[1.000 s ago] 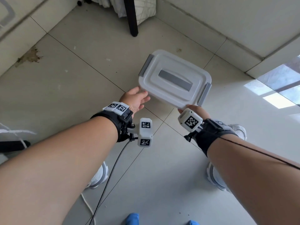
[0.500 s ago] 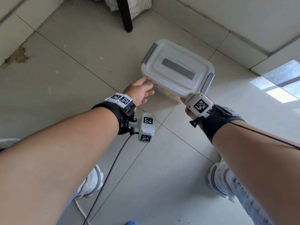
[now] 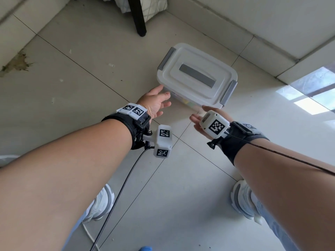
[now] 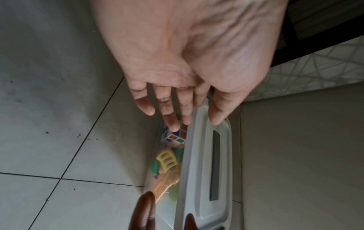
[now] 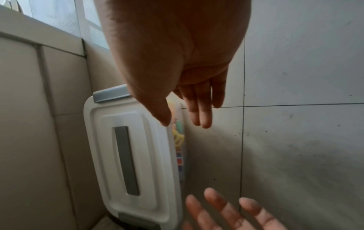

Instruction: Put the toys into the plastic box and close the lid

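Note:
A clear plastic box [image 3: 186, 101] stands on the floor tiles under its white lid [image 3: 197, 77], which has a grey handle strip and grey end clips. Through its wall I see toys: a colour-tile cube [image 4: 174, 138] and a yellow piece [image 4: 167, 161]. My left hand [image 3: 155, 102] is at the box's near left corner with straight fingers, thumb by the lid rim [image 4: 197, 155]; contact is unclear. My right hand [image 3: 196, 120] hovers palm-up just short of the near right corner, its fingers [image 5: 199, 109] straight and off the box.
A tiled wall base [image 3: 272, 57] runs close behind the box. A dark furniture leg [image 3: 139, 17] and a hanging patterned cloth [image 3: 154, 6] stand at the back. My white shoes [image 3: 243, 200] and a black cable [image 3: 116, 201] are near my feet.
The box has gone down from my hands to the floor. Both hands have let go of its near edge, and the right one has drawn back a little.

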Motion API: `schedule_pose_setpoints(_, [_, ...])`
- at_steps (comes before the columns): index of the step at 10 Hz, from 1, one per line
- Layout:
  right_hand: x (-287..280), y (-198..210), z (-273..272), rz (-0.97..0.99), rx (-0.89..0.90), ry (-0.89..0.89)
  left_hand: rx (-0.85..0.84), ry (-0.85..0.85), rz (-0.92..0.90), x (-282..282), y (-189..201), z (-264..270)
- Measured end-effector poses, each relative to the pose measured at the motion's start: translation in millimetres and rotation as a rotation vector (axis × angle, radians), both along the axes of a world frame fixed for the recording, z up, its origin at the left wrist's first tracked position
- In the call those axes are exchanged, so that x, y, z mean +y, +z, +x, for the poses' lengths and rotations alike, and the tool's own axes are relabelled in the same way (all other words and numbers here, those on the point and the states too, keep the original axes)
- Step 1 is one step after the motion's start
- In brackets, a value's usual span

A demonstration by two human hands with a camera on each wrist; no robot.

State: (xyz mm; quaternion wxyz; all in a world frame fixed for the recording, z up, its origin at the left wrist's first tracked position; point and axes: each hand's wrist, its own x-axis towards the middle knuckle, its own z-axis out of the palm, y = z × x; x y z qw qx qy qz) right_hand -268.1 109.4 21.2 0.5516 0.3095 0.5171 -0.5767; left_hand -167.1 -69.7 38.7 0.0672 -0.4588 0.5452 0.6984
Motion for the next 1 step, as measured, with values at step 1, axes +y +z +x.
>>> schedule_pose_setpoints(1, [-3.4, 18.4, 15.4, -0.036, -0.038, 0.077, 0.018, 0.041, -0.036, -1.1, 7.2, 7.6])
